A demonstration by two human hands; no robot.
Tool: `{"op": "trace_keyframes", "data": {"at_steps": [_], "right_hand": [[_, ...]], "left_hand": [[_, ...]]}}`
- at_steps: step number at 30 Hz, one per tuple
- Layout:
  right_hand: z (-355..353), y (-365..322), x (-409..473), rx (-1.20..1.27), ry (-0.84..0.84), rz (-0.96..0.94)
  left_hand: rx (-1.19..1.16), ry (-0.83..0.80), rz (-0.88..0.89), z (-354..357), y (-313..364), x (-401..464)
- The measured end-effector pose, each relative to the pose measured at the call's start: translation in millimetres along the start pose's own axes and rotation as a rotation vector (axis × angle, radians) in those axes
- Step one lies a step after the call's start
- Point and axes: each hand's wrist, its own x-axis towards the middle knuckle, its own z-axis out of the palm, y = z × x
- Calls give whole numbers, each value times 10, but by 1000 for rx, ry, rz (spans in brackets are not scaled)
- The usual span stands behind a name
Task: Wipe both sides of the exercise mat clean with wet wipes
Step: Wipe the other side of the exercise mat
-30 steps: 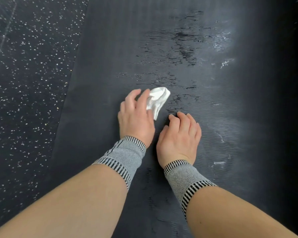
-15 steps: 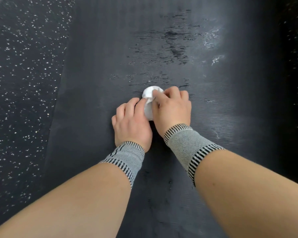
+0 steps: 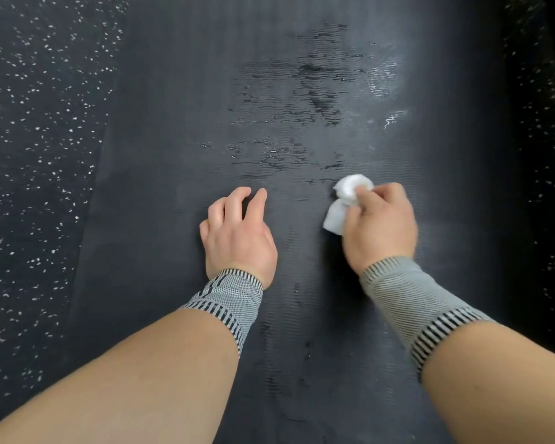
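On the mat (image 3: 302, 315) spread over the speckled floor (image 3: 39, 155), our right hand (image 3: 380, 225) pinches a balled wipe (image 3: 350, 193) while our left hand (image 3: 237, 232) rests loosely curled and empty; so small a wad may skip patches or dry out.

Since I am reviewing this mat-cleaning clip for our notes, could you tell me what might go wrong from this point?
The wet wipe is bunched into a small wad in the right hand, so each stroke probably covers little and may leave unwiped strips. Damp streaks already lie patchily on the exercise mat, suggesting uneven coverage. The left hand rests on its fingertips on the mat, and could slip if it lands on a wet patch.
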Motion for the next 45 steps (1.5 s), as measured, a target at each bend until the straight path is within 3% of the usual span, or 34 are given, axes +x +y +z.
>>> {"op": "trace_keyframes", "data": {"at_steps": [4, 7, 9, 13, 16, 18, 21, 24, 27, 32, 35, 39, 42, 45], "right_hand": [[340, -665, -89, 18, -52, -256], [332, -624, -58, -12, -44, -326], [207, -319, 27, -85, 26, -280], [-124, 376, 203, -113, 81, 41], [-110, 290, 200, -57, 104, 115], [16, -12, 135, -26, 71, 19], [246, -423, -60, -33, -38, -275], [206, -343, -44, -51, -73, -378], [-14, 208, 158, -45, 14, -261], [-104, 668, 273, 27, 110, 171], [-23, 617, 255, 56, 149, 42], [-73, 669, 265, 104, 121, 132], [-178, 719, 238, -63, 110, -126], [-361, 1014, 343, -185, 127, -41]], "left_hand": [[21, -45, -15, 5, -13, 12], [24, -33, -10, 5, -19, 16], [24, -15, -1, -4, -9, 3], [8, -11, 2, -1, -2, 4], [6, -2, 2, -3, 2, -1], [19, 1, 15, -4, 3, -6], [25, 8, 22, 2, -8, 7], [32, 15, 22, 12, -14, 3], [24, 15, 26, 11, -24, 8], [22, -21, -9, -8, 14, 13], [-20, -16, -14, -17, 119, 108], [-29, -76, 84, 133, 578, 171], [8, -43, 86, 211, 657, 148], [29, -38, 92, 221, 638, 129]]}}
